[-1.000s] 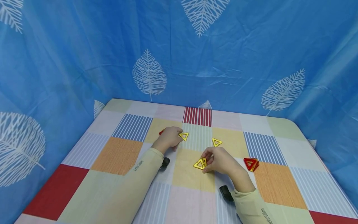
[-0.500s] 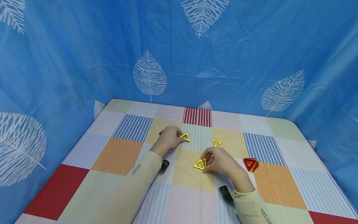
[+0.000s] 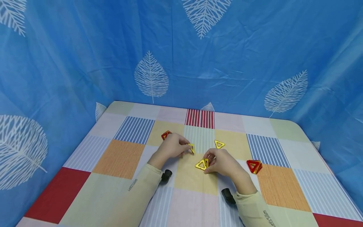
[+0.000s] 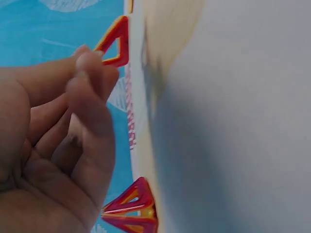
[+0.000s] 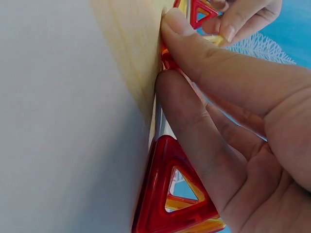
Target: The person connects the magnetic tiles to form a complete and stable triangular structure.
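Note:
My left hand [image 3: 173, 146] pinches a triangular magnetic tile [image 3: 192, 148] between thumb and fingertips. It looks yellow in the head view and red-orange in the left wrist view, where it stands tilted off the cloth. Just to the right, my right hand [image 3: 222, 161] pinches the edge of joined yellow triangle tiles [image 3: 200, 164]: one lies flat, another rises from it. Fingers partly cover them. A single yellow triangle tile [image 3: 219, 144] lies behind the right hand. Beyond the left wrist sits a red-and-yellow tile pyramid [image 3: 165, 135], also seen as a pyramid [image 4: 131, 209] below the left hand.
A second red-and-yellow pyramid [image 3: 254, 166] stands right of my right hand, close beside its fingers in the right wrist view. Patchwork cloth [image 3: 193, 205] covers the table, and a blue leaf-patterned curtain [image 3: 181, 63] hangs behind it. Black wrist cameras [image 3: 166, 175] sit under both wrists.
My left hand has moved right and nearer, bringing its tile close to the right hand's tiles and turning it steeper. The left pyramid shows more now. My right hand has barely moved.

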`<state>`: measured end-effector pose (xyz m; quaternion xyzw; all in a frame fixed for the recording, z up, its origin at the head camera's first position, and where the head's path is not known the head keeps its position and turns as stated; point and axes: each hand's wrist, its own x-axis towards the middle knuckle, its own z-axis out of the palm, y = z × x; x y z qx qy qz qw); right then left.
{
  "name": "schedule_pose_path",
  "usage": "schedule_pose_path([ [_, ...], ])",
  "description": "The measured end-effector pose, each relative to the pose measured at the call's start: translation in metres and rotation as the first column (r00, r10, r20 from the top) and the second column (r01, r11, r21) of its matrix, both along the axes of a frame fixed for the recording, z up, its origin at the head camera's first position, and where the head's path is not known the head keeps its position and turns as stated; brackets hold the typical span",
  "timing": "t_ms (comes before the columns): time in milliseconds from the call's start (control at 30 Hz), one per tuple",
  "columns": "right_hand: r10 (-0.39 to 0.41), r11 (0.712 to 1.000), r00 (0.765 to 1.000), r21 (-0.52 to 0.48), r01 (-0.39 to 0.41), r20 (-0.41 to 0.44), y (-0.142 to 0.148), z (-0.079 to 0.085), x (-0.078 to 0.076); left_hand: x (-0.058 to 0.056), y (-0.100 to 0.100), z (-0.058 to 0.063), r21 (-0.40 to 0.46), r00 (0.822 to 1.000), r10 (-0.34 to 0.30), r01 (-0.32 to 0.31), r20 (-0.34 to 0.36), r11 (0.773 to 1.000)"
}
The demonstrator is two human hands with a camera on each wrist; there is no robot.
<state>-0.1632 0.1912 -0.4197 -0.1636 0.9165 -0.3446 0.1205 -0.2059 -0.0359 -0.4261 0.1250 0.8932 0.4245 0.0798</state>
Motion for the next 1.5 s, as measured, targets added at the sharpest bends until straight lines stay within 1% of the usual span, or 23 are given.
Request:
schedule_pose_path([
  [133, 0.001, 1.0, 1.0, 0.007, -0.001, -0.002, 0.0, 0.0, 0.0, 0.006, -0.002, 0.005, -0.04, 0.995, -0.101, 0.101, 0.011, 0.994],
  [267, 0.001, 1.0, 1.0, 0.007, -0.001, 0.0, 0.0, -0.001, 0.001, 0.01, -0.001, 0.009, -0.068, 0.981, -0.194, 0.194, 0.012, 0.979],
  [400, -0.022, 1.0, 1.0, 0.004, 0.022, 0.007, -0.002, -0.002, 0.001, 0.014, 0.002, 0.008, -0.078, 0.971, -0.238, 0.239, 0.025, 0.968],
  [500, -0.041, 0.999, 0.999, 0.013, 0.041, -0.002, -0.005, -0.002, 0.001, 0.016, 0.005, 0.005, -0.057, 0.964, -0.262, 0.264, 0.032, 0.963],
  [633, -0.069, 0.997, 0.998, 0.032, 0.07, -0.005, -0.009, -0.002, 0.001, 0.017, 0.008, 0.0, 0.001, 0.956, -0.288, 0.289, 0.054, 0.957],
  [733, -0.091, 0.995, 0.996, 0.035, 0.091, 0.004, -0.01, -0.001, 0.001, 0.017, 0.008, -0.004, 0.039, 0.948, -0.306, 0.303, 0.09, 0.952],
  [833, -0.106, 0.994, 0.994, 0.032, 0.106, 0.004, -0.01, 0.0, 0.001, 0.016, 0.007, -0.005, 0.06, 0.939, -0.323, 0.317, 0.12, 0.946],
  [967, -0.143, 0.989, 0.99, 0.024, 0.143, 0.011, -0.011, 0.0, 0.002, 0.015, 0.009, -0.004, 0.039, 0.931, -0.345, 0.343, 0.122, 0.939],
  [1100, -0.183, 0.983, 0.982, 0.014, 0.183, 0.04, -0.011, 0.001, 0.003, 0.015, 0.011, -0.004, 0.018, 0.929, -0.351, 0.351, 0.12, 0.936],
  [1167, -0.189, 0.982, 0.98, 0.008, 0.189, 0.054, -0.011, 0.001, 0.003, 0.015, 0.011, -0.004, 0.019, 0.929, -0.352, 0.352, 0.119, 0.936],
  [1500, -0.141, 0.989, 0.988, -0.024, 0.143, 0.064, -0.008, 0.001, 0.003, 0.018, 0.011, -0.001, 0.002, 0.928, -0.357, 0.359, 0.107, 0.933],
])
